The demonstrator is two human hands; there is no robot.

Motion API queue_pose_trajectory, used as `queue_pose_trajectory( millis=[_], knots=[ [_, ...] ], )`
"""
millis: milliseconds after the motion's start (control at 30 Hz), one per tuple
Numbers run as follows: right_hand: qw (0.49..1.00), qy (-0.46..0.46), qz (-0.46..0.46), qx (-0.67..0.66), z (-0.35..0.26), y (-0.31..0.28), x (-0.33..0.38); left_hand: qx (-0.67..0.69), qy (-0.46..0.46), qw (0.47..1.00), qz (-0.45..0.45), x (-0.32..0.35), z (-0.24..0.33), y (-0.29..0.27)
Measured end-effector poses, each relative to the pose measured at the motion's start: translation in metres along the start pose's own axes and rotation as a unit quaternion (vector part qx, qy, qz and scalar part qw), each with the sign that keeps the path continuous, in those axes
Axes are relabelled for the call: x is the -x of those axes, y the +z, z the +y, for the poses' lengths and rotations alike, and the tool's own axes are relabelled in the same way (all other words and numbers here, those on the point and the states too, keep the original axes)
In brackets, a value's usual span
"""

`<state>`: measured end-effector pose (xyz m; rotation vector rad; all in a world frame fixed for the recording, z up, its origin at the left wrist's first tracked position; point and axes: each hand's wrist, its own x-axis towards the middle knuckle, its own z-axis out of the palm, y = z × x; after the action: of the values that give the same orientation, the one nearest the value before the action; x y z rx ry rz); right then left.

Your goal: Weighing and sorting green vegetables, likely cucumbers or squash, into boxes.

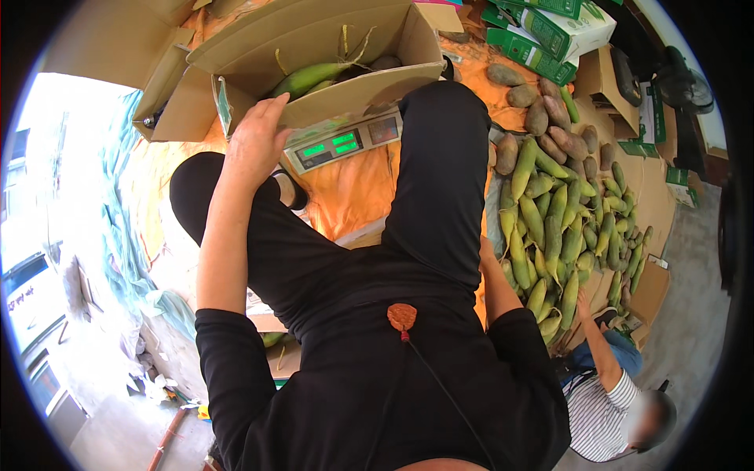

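My left hand (258, 135) is at the near left corner of an open cardboard box (361, 88). Its fingers reach over the rim and the thumb lies on the outside of the wall. Inside the box are a long green radish (308, 78) with a thin root and some darker produce, partly hidden by the wall. The box rests on a digital scale (330, 149) with lit green displays. My right forearm (500, 289) passes down beside my right thigh; most of that hand, its fingers included, is hidden behind the leg, near the pile of green radishes (554, 224).
Brown, potato-like roots (536, 118) lie beyond the radishes. Green-and-white cartons (550, 39) stand at the far right. A co-worker in a striped shirt (601, 416) reaches toward the pile at the lower right. Orange sheeting (349, 196) covers the floor between my legs.
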<state>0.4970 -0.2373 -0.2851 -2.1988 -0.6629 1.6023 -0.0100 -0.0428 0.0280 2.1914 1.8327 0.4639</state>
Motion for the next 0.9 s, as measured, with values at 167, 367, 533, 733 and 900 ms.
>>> queue_pose_trajectory(
  millis=[167,367,533,733,900],
  knots=[
    [0.996,-0.074,-0.004,0.052,-0.021,0.012,0.001,-0.008,0.019,1.0,0.004,-0.001,-0.003,0.002],
    [0.993,-0.033,0.024,0.107,-0.038,0.015,0.026,-0.011,0.021,1.0,-0.009,-0.003,0.006,0.002],
    [0.993,0.021,0.016,0.112,-0.024,0.004,0.032,-0.022,0.021,0.999,-0.011,-0.004,0.009,0.004],
    [0.988,0.058,0.099,0.105,0.022,-0.038,0.012,-0.034,0.007,0.999,-0.021,-0.004,0.007,0.006],
    [0.968,0.108,0.226,-0.004,0.033,-0.073,0.004,-0.03,-0.009,0.999,-0.029,-0.005,0.007,0.007]
  ],
)
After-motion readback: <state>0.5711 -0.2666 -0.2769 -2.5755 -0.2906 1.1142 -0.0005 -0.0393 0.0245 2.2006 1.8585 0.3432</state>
